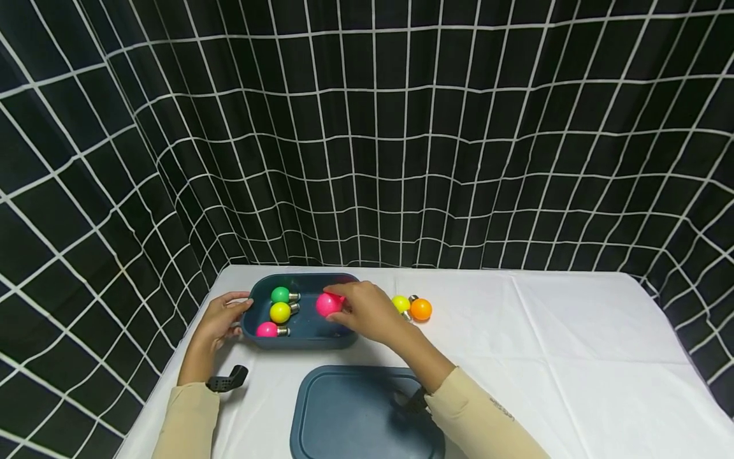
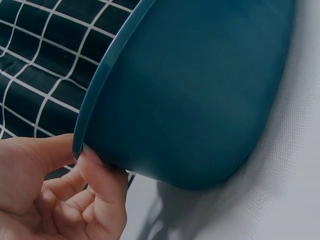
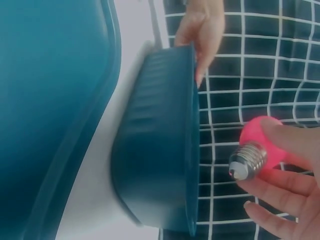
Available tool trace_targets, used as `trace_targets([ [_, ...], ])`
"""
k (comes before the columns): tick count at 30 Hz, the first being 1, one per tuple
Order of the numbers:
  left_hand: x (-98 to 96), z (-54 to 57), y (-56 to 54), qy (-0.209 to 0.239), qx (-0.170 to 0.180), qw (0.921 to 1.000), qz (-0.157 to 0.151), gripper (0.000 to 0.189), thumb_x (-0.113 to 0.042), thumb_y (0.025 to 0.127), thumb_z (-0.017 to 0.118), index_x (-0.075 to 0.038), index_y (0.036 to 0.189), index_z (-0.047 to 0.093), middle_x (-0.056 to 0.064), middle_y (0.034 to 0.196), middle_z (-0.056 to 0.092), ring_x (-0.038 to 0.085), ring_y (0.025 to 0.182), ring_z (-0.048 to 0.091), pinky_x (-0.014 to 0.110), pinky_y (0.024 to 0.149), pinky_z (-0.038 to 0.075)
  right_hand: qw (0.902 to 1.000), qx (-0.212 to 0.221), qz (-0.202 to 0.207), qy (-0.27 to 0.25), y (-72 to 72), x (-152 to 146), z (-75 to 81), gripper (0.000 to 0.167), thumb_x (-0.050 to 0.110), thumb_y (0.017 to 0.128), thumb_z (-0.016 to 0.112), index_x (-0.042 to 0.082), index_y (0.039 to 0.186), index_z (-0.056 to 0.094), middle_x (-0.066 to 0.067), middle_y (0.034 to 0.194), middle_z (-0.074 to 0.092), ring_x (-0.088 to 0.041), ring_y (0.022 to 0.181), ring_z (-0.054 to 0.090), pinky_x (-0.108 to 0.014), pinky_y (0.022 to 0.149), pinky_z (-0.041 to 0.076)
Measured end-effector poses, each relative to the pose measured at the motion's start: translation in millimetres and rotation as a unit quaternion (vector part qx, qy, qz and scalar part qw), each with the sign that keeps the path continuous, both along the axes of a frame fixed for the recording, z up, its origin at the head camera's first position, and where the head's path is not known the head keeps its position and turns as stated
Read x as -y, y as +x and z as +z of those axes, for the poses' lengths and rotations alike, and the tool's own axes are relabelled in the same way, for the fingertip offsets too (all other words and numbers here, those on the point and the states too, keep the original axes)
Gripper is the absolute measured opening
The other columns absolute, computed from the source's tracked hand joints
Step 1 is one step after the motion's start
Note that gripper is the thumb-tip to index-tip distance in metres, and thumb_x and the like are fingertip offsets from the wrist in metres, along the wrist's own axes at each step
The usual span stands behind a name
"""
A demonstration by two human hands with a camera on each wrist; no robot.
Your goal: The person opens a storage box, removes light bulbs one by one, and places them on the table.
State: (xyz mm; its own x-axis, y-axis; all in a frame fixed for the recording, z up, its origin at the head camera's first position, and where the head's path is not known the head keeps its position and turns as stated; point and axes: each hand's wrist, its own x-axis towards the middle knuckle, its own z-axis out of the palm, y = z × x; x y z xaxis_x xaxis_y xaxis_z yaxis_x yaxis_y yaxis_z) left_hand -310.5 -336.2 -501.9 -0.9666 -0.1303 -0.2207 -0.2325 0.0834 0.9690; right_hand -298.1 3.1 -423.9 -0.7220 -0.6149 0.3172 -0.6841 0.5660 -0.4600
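Observation:
My right hand (image 1: 367,310) holds a pink light bulb (image 1: 328,305) above the right half of a dark blue tub (image 1: 304,343). In the right wrist view the metal screw base of that bulb (image 3: 260,145) points away from the fingers. My left hand (image 1: 220,319) pinches the tub's left rim between thumb and fingers, as the left wrist view shows at the tub wall (image 2: 190,100). Inside the tub's left half lie a green bulb (image 1: 280,294), a yellow bulb (image 1: 280,312) and another pink bulb (image 1: 266,329).
On the white cloth (image 1: 545,357) right of the tub lie a yellow bulb (image 1: 400,304) and an orange bulb (image 1: 421,310), partly behind the right hand. A blue-grey lid (image 1: 361,414) lies flat in front. A black gridded curtain (image 1: 401,127) hangs behind the table.

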Motion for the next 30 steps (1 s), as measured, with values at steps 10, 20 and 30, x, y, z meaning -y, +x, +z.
trace_targets([
  [10,-1.2,1.2,2.7,-0.029,-0.006,0.9996,0.0,0.046,-0.019,0.102,0.063,0.002,0.14,0.049,0.003,0.092,0.07,0.007,0.061,0.058,0.018,0.048,0.05,0.9994,0.007,-0.022,-0.027,13.6,-20.0,-1.2,0.054,0.022,0.083,0.086,0.004,0.13,0.067,-0.007,0.1,0.075,-0.019,0.084,0.07,-0.025,0.075,0.058],
  [20,-0.9,0.7,3.4,-0.028,-0.004,0.9996,0.002,0.047,-0.02,0.102,0.063,0.002,0.14,0.049,0.003,0.091,0.07,0.008,0.062,0.059,0.018,0.047,0.049,0.9978,0.0,-0.054,-0.039,21.6,-41.1,-6.4,0.048,0.026,0.084,0.085,0.007,0.125,0.07,-0.004,0.106,0.076,-0.018,0.084,0.071,-0.033,0.076,0.055],
  [30,-7.8,14.4,9.6,-0.007,0.005,1.0,-0.004,0.047,-0.013,0.102,0.061,0.006,0.142,0.045,0.0,0.085,0.069,0.009,0.06,0.059,0.019,0.048,0.05,0.9937,0.013,-0.086,-0.07,21.8,-63.1,-6.0,0.049,0.023,0.084,0.085,0.005,0.127,0.069,-0.005,0.097,0.076,-0.023,0.085,0.071,-0.037,0.074,0.053],
])
